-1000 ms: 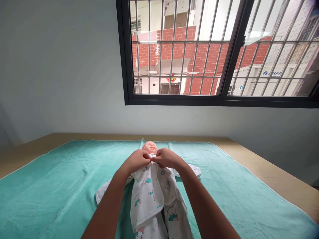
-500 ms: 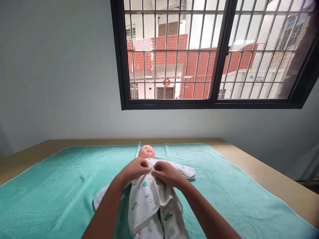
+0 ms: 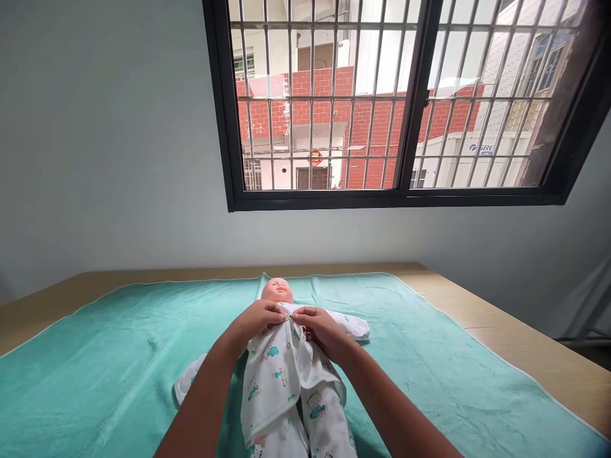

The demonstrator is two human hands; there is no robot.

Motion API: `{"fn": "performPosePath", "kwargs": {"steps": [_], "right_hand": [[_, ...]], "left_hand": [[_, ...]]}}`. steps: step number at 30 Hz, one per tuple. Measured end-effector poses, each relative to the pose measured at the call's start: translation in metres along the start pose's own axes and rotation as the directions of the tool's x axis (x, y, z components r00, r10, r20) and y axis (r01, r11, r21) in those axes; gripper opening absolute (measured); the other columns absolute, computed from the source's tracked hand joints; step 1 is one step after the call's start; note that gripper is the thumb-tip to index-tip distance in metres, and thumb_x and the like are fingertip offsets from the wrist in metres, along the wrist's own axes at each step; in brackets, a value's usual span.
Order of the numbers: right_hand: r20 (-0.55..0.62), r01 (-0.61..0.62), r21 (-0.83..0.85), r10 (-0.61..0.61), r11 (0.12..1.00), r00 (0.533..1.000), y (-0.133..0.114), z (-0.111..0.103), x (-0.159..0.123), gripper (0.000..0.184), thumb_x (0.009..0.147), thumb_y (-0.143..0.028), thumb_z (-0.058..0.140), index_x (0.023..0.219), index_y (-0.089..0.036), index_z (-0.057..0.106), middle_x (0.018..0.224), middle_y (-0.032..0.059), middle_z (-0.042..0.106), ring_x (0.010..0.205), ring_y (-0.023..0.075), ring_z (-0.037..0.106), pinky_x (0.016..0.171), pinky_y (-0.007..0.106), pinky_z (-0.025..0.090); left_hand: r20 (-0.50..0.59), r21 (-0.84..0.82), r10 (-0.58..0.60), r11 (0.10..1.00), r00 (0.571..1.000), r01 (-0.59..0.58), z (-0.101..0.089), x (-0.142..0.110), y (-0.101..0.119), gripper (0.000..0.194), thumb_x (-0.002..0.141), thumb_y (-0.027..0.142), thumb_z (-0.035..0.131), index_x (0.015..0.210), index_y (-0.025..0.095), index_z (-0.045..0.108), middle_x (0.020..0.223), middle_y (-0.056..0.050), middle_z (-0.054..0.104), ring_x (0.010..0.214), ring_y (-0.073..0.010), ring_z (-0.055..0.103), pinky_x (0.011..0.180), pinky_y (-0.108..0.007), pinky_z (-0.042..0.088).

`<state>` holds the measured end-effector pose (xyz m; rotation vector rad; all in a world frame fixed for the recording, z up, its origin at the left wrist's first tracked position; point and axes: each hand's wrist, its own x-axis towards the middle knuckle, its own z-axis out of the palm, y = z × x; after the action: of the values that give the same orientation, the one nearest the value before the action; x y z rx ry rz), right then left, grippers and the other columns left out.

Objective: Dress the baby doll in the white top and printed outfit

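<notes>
A baby doll [image 3: 277,290] lies on its back, its head toward the wall. It wears a white printed jacket [image 3: 272,375] and matching trousers [image 3: 327,420]. My left hand [image 3: 260,321] pinches the jacket's front edge near the collar. Opposite it, my right hand [image 3: 321,326] pinches the other front edge, and the fingertips of both hands nearly meet over the chest. Small snap buttons show along the front opening below. One sleeve [image 3: 353,324] stretches out to the right; the other lies partly behind my left forearm.
A turquoise blanket [image 3: 119,356] covers most of the wooden table [image 3: 491,324]. Behind the table's far edge stands a grey wall [image 3: 119,159] with a black-framed, barred window [image 3: 315,200].
The view has shifted slightly. My hands stay at the doll's chest, and the right fingers have stretched forward, flattening over the collar edge toward the left fingertips.
</notes>
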<state>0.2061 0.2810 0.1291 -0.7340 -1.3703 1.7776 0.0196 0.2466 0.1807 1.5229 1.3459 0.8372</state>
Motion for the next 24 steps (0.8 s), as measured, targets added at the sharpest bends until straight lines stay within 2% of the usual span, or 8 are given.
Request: {"fn": "performPosePath", "kwargs": {"steps": [5,10,16,20,24], "right_hand": [[-0.024,0.006,0.012,-0.006,1.0,1.0,0.0007,0.0013,-0.0004,0.03,0.069,-0.036,0.083,0.077,-0.014,0.064,0.058,-0.0053,0.05,0.05,0.0044,0.038,0.049,0.017,0.028],[0.059,0.002,0.023,-0.003,1.0,0.998,-0.0006,-0.0021,-0.002,0.028,0.074,-0.035,0.08,0.074,-0.012,0.064,0.062,-0.0025,0.055,0.052,0.0038,0.042,0.05,0.015,0.031],[0.08,-0.026,0.062,0.021,0.998,0.997,0.001,-0.005,0.0004,0.026,0.072,-0.031,0.081,0.084,-0.012,0.07,0.074,0.0014,0.062,0.056,0.0032,0.046,0.051,0.013,0.036],[0.061,-0.027,0.008,0.027,1.0,0.998,-0.001,-0.0039,-0.001,0.026,0.07,-0.03,0.081,0.086,-0.013,0.069,0.071,0.0007,0.063,0.055,0.004,0.048,0.05,0.014,0.036],[0.017,-0.019,-0.128,0.021,0.992,1.0,-0.004,-0.0012,-0.0015,0.03,0.068,-0.029,0.079,0.091,-0.016,0.065,0.058,-0.0044,0.057,0.047,0.0048,0.043,0.044,0.017,0.03]], "left_hand": [[-0.004,0.013,-0.015,1.0,1.0,0.015,0.0022,0.0049,-0.0016,0.016,0.059,0.032,0.061,0.057,0.017,0.054,0.055,0.006,0.041,0.057,-0.0108,0.033,0.056,-0.028,0.022],[-0.012,0.023,-0.008,1.0,1.0,0.008,0.0039,0.0052,-0.0023,0.018,0.061,0.031,0.057,0.053,0.019,0.047,0.053,0.006,0.036,0.056,-0.0111,0.031,0.056,-0.029,0.02],[-0.027,0.102,-0.005,0.995,1.0,0.008,0.0073,0.0095,0.0001,0.012,0.057,0.029,0.059,0.053,0.017,0.059,0.055,0.004,0.044,0.062,-0.0131,0.036,0.058,-0.029,0.024],[-0.012,0.104,-0.001,0.995,1.0,0.002,0.0075,0.0073,0.0021,0.014,0.056,0.031,0.059,0.056,0.017,0.061,0.058,0.003,0.048,0.065,-0.0138,0.039,0.06,-0.028,0.027],[0.008,0.095,-0.01,0.995,1.0,0.01,0.0059,0.0036,0.0005,0.016,0.058,0.033,0.058,0.055,0.018,0.054,0.055,0.006,0.04,0.059,-0.0115,0.033,0.058,-0.028,0.024]]}}
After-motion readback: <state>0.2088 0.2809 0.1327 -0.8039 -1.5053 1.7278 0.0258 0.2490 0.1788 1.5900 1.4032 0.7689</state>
